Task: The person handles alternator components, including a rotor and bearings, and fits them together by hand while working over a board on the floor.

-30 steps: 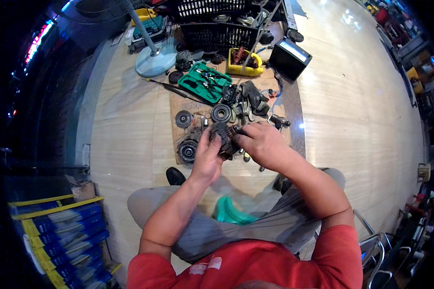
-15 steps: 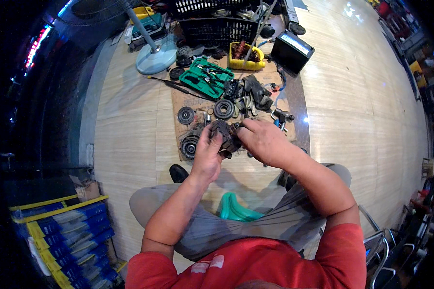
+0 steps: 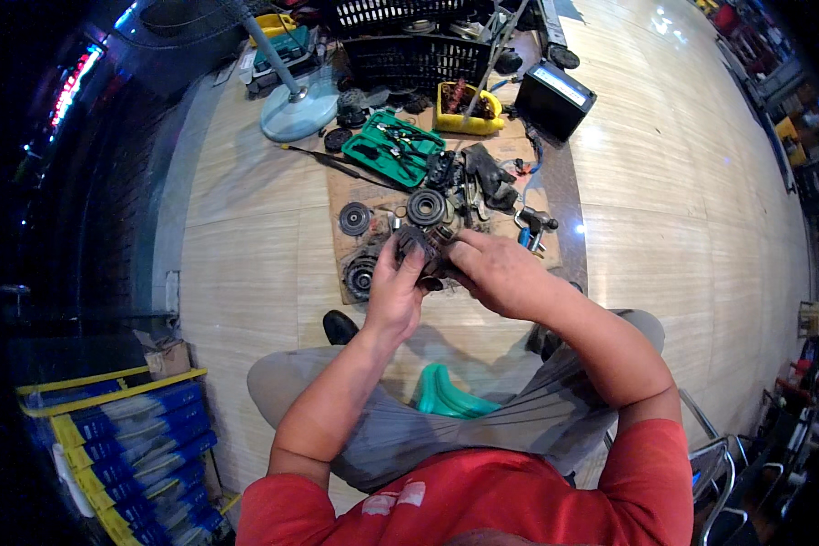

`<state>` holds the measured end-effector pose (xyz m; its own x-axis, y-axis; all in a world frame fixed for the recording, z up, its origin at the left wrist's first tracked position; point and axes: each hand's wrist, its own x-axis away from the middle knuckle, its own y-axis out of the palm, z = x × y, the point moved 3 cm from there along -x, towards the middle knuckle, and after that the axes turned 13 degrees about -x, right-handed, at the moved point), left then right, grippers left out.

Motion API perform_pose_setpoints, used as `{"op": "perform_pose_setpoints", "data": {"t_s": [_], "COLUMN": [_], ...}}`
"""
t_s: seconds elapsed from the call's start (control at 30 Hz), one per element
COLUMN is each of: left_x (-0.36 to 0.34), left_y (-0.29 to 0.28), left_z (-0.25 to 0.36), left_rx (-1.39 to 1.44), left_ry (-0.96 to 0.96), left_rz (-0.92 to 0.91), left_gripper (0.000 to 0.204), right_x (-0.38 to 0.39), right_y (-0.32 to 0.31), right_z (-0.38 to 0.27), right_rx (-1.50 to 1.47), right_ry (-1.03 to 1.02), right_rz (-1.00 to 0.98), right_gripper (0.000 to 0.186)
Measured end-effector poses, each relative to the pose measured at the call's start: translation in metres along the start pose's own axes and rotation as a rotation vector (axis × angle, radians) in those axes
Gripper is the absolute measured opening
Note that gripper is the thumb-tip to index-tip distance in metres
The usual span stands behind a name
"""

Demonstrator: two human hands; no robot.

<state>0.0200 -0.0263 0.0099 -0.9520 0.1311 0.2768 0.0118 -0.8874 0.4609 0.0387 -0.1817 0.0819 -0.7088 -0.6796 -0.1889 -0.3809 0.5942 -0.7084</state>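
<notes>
My left hand (image 3: 393,296) is wrapped round a dark, grimy ribbed machine part (image 3: 417,240), thumb lying across its near side. My right hand (image 3: 496,271) is closed at the part's right edge, fingers bent; whatever its fingertips grip is hidden. Just beyond the hands lies a dark ring-shaped pulley (image 3: 426,207). To the left sit a smaller grooved wheel (image 3: 355,218) and a larger round dark part (image 3: 359,278), both on a cardboard sheet (image 3: 341,193).
Beyond lie an open green tool case (image 3: 393,148), dark gloves (image 3: 490,177) and a cut yellow container (image 3: 446,120) with reddish-brown parts. A black battery (image 3: 555,98) stands far right of a black crate (image 3: 409,64). An air tool (image 3: 537,221) rests right of my hands.
My right hand has shifted slightly at the part's right edge, and its fingers look a little lower. The left hand keeps its hold. The whole view has moved slightly.
</notes>
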Motion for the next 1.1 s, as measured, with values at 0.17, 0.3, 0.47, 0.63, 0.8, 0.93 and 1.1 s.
{"op": "perform_pose_setpoints", "data": {"t_s": [0.17,0.3,0.47,0.63,0.8,0.93,1.1], "left_x": [0.000,-0.002,0.000,0.003,0.002,-0.002,-0.003], "left_y": [0.000,-0.007,0.002,-0.003,-0.005,-0.004,-0.005], "left_z": [0.006,0.007,0.005,0.008,0.003,0.008,0.010], "left_rx": [0.056,0.039,0.039,-0.019,-0.063,-0.021,-0.127], "left_ry": [0.020,0.044,0.038,0.035,0.039,0.088,0.079], "left_rz": [-0.001,-0.017,-0.014,0.024,0.079,0.095,0.043], "left_gripper": [0.045,0.043,0.044,0.056,0.055,0.056,0.056], "right_x": [0.001,-0.002,-0.002,-0.009,-0.009,-0.012,-0.011], "right_y": [0.002,0.002,0.003,0.002,0.005,0.008,0.002], "right_z": [-0.003,-0.003,0.002,-0.005,-0.010,-0.008,-0.003], "right_rx": [-0.029,-0.018,0.110,0.178,0.264,0.262,0.276], "right_ry": [0.039,0.044,-0.007,-0.139,-0.146,-0.101,-0.059], "right_rz": [0.054,0.163,0.113,0.114,0.105,0.063,-0.008], "right_gripper": [0.018,0.020,0.019,0.016,0.017,0.014,0.013]}}
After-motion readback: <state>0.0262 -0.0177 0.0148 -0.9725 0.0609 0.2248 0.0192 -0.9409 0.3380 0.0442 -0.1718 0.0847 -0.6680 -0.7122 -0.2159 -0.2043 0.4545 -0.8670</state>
